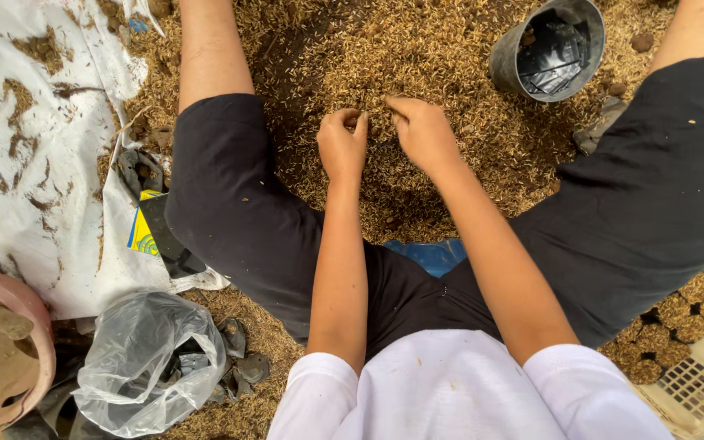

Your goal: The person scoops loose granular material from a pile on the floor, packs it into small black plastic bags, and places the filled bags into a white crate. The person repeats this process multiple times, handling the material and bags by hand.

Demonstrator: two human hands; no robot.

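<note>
White sleeves (pixel 458 391) sat nearest the lens, with both bare forearms reaching forward between knees clad in black shorts (pixel 238 204). Left hand (pixel 342 145) and right hand (pixel 422 130) were close together, just apart, at the middle of the heap of rice husks (pixel 450 57) that covered the ground ahead. Both hands were curled, fingers bent inward and pinching at a small tuft of husk material between them; whether the fingers fully closed on it could not be told. Husk heap: tan, loose, darker and damp-looking towards the upper centre, spread from between the legs to the top edge of view. Black plastic pot (pixel 549 50) lay tilted on the husks beyond the right hand, well apart from it, mouth facing the camera, with dark crumpled plastic inside. White sack sheet (pixel 34 163), smeared with husk, lay to the left of the left leg. Clear plastic bag (pixel 144 358) sat at lower left beside small dark pot pieces. Pink basin (pixel 34 314) showed at the left edge. Pale tray (pixel 698 383) of filled cells lay at lower right.
</note>
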